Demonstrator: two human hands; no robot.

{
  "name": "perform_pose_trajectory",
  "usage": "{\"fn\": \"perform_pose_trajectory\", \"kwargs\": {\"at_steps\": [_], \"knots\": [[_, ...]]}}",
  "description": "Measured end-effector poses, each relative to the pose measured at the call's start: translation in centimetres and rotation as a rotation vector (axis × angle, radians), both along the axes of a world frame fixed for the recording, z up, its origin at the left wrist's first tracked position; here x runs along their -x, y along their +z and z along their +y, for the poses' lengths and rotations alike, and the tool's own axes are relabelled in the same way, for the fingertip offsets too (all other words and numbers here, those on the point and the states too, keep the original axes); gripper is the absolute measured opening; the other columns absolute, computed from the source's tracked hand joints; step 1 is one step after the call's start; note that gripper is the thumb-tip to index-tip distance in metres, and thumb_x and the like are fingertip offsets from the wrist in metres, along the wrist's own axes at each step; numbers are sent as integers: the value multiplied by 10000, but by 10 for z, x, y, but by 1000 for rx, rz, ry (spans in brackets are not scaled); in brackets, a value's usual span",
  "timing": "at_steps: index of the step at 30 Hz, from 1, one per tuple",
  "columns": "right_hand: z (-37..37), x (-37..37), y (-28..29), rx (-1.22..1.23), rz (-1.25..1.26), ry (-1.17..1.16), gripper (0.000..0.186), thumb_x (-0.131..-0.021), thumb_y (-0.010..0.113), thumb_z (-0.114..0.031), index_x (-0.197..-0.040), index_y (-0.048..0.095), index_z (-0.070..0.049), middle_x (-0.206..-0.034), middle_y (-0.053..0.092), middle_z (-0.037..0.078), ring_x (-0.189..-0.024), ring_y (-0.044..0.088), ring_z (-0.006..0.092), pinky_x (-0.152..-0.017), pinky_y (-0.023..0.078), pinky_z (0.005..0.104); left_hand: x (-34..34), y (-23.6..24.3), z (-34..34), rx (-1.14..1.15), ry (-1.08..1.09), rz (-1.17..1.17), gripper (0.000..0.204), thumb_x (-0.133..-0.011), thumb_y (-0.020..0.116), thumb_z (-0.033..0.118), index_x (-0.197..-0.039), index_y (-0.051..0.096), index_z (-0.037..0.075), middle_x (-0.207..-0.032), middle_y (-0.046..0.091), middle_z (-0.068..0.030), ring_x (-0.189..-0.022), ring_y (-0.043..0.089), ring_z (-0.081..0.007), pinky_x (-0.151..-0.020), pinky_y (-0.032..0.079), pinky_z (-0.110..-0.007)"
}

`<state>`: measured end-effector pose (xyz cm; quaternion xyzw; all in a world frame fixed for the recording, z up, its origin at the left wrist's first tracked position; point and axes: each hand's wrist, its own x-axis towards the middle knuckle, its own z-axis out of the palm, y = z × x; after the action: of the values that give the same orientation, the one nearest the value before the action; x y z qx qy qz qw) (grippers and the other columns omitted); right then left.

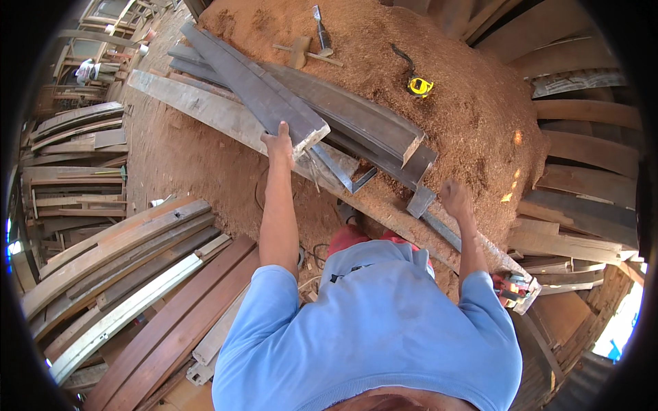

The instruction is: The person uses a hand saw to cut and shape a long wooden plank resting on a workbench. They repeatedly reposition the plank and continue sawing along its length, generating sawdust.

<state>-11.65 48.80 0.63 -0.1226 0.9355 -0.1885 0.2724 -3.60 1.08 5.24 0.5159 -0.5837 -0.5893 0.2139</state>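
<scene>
My left hand (279,144) is closed around the near end of a long dark board (257,85), with the thumb on its upper face. That board slants away to the upper left, across other dark timbers (356,103) lying on a pale bench plank (205,106). Just right of its near end rests an L-shaped metal square (336,168). My right hand (456,198) is curled into a loose fist over the right part of the bench, with nothing seen in it. A small grey wood block (420,202) is beside it, apart from the fingers.
Sawdust (480,137) is heaped beyond the bench, bearing a yellow tape measure (419,86), a chisel (321,33) and a wooden marking gauge (299,53). A red power tool (508,288) sits at the bench's right end. Stacked boards (137,274) flank both sides.
</scene>
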Motion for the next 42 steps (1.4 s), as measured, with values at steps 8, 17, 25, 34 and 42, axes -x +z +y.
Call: {"fn": "perform_pose_trajectory", "kwargs": {"at_steps": [8,17,25,34,42], "knots": [[-82,159,-69,289,137,257,243,-911,643,-233,-1074,731,-76,-1002,727,213,-959,693,426,-831,534,505,-3,-14,-15,18,65,-34,802,-973,702,307,-1490,270,-127,-1457,486,-299,-1309,547,-345,-1114,416,-393],[-119,186,-92,158,31,494,173,-873,620,-88,-1017,711,-59,-1073,710,238,-1026,684,412,-875,535,492,-2,1,-3,-23,60,-60,726,-989,673,334,-1432,369,-153,-1419,537,-277,-1265,585,-333,-1083,448,-388],[-115,197,-62,189,77,580,182,-867,605,-153,-961,677,-15,-962,692,266,-948,668,454,-812,522,501,-38,22,48,-454,352,356,688,-1037,483,538,-1483,415,19,-1399,523,-219,-1164,590,-363,-992,486,-491],[-74,168,103,517,-57,116,110,-875,589,-120,-856,652,-32,-696,546,42,-634,492,149,-594,423,356,-111,3,137,24,-109,-136,504,-1022,583,353,-1370,474,5,-1261,597,-162,-1027,631,-298,-907,521,-417],[-84,45,170,641,-444,228,95,-832,541,-9,-822,597,-85,-658,468,-53,-555,407,61,-488,336,245,-103,17,207,310,-525,-50,662,-958,665,232,-1487,366,-32,-1397,518,-306,-1310,540,-358,-1094,432,-418]]}}
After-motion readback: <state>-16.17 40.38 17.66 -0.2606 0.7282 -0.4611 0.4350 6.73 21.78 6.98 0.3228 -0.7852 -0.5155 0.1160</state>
